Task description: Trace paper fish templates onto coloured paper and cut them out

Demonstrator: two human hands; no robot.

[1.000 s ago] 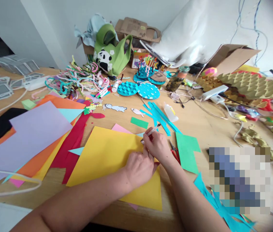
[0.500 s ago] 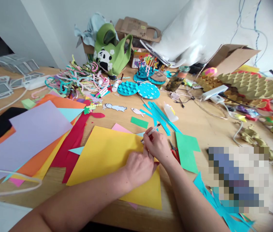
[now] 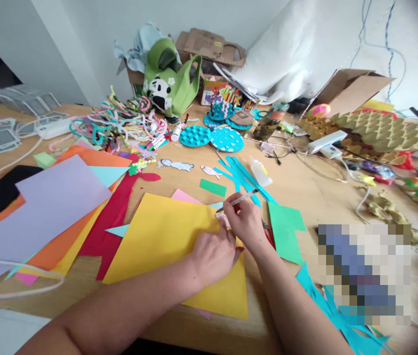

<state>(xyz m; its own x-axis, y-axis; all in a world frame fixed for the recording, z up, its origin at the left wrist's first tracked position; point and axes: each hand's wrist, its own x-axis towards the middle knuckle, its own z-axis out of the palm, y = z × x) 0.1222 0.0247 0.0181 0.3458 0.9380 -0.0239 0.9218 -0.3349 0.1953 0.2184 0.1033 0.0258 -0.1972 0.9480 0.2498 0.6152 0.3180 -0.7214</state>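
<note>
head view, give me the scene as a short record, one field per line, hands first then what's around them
left hand: resting on the yellow sheet, fingers by a small white cutout
right hand: holding a pen
pen tip: at the cutout; contact unclear
cutout: on the yellow sheet, partly hidden by the hands
beyond the hands: a green strip, blue strips, a squeeze bottle
right of the hands: a green sheet
left of the yellow sheet: red paper, a lavender sheet
</note>
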